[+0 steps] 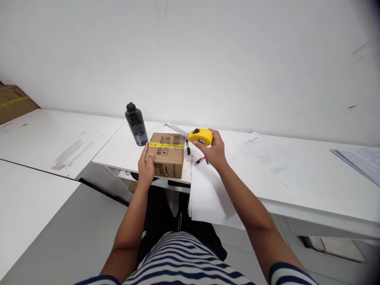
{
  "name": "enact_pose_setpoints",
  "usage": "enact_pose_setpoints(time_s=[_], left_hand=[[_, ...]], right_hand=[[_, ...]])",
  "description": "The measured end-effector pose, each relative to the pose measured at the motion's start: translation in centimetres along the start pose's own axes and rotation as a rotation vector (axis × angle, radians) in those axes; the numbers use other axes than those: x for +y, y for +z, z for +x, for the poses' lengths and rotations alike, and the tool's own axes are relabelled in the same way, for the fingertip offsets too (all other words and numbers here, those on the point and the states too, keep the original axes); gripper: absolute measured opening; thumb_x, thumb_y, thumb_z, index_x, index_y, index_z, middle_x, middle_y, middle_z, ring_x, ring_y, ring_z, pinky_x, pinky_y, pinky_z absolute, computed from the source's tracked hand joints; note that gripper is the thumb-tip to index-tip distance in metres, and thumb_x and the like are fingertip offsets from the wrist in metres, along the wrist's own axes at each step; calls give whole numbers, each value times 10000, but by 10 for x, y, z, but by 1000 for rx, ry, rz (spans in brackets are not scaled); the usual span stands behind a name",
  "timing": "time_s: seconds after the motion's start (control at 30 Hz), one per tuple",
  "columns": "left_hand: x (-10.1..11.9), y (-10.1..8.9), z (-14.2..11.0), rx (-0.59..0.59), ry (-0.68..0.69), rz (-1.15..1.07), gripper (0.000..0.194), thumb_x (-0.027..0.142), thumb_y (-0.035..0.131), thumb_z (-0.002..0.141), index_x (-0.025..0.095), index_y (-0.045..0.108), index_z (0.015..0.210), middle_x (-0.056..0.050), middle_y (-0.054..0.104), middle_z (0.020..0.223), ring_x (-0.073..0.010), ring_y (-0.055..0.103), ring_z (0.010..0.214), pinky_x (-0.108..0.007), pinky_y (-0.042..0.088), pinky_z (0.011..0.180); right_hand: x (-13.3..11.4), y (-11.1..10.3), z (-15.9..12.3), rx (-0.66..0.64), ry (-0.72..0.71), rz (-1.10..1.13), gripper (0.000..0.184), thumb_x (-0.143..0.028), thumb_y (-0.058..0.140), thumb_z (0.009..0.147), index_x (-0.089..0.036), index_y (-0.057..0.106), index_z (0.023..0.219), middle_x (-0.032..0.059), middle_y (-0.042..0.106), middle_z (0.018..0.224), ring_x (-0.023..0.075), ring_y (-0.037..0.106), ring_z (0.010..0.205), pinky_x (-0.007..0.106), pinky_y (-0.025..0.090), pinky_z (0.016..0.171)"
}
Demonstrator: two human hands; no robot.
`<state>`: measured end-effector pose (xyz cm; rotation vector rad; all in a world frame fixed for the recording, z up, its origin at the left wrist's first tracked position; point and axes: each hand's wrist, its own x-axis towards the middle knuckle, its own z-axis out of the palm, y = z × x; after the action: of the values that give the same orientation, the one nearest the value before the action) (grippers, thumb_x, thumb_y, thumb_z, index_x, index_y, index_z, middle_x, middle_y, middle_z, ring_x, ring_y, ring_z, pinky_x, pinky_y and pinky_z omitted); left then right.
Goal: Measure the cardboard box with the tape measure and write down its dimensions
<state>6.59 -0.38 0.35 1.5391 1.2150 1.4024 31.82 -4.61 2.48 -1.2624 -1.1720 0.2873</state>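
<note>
A small brown cardboard box point(169, 154) with yellow tape across its top sits tilted near the front edge of the white desk. My left hand point(146, 166) grips its left side, thumb on the near face. In my right hand point(216, 148) is a yellow tape measure point(202, 136), held just above the desk to the right of the box. Its metal blade point(176, 128) sticks out to the left behind the box, ending in a hook. A black marker point(188, 147) lies between box and tape measure, and a red and black pen point(200, 160) rests below my right hand.
A black bottle point(137, 126) stands behind the box on the left. White paper sheets point(208, 194) overhang the desk's front edge. Printed sheets point(261, 154) lie to the right, with more papers point(359, 162) farther right. A larger carton point(16, 103) sits at far left. The wall closes off the back.
</note>
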Motion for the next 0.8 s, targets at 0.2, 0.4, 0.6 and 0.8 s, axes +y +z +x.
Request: enact_pose_setpoints(time_s=[0.2, 0.4, 0.6, 0.8], left_hand=[[-8, 13, -3, 119, 49, 33, 567, 391, 463, 948, 176, 448, 1472, -112, 475, 1514, -231, 446, 1396, -331, 335, 1168], [-16, 29, -10, 279, 302, 190, 695, 552, 470, 939, 181, 327, 1509, -168, 343, 1560, -256, 291, 1478, -392, 225, 1212], [-46, 43, -67, -238, 815, 478, 409, 492, 547, 912, 212, 625, 1199, -114, 681, 1046, -272, 635, 1025, -444, 431, 983], [-60, 84, -85, -619, 746, 811, 489, 453, 435, 981, 210, 528, 1396, -104, 577, 1422, -291, 497, 1329, -446, 383, 1055]], right_hand=[[23, -21, 6, 262, 122, 94, 596, -527, 764, 715, -241, 481, 1153, 55, 598, 1100, 214, 628, 991, 402, 543, 913], [80, -65, -22, 248, 398, -173, 774, -559, 773, 666, -237, 459, 1296, 27, 613, 973, 206, 622, 828, 392, 537, 793], [125, -93, -17, 216, 599, -485, 555, -652, 562, 800, -240, 561, 1172, 79, 670, 1040, 253, 618, 930, 431, 482, 865], [127, -90, 13, 160, 459, -989, 509, -411, 485, 908, -138, 536, 1334, 239, 439, 1460, 412, 380, 1311, 580, 305, 1016]])
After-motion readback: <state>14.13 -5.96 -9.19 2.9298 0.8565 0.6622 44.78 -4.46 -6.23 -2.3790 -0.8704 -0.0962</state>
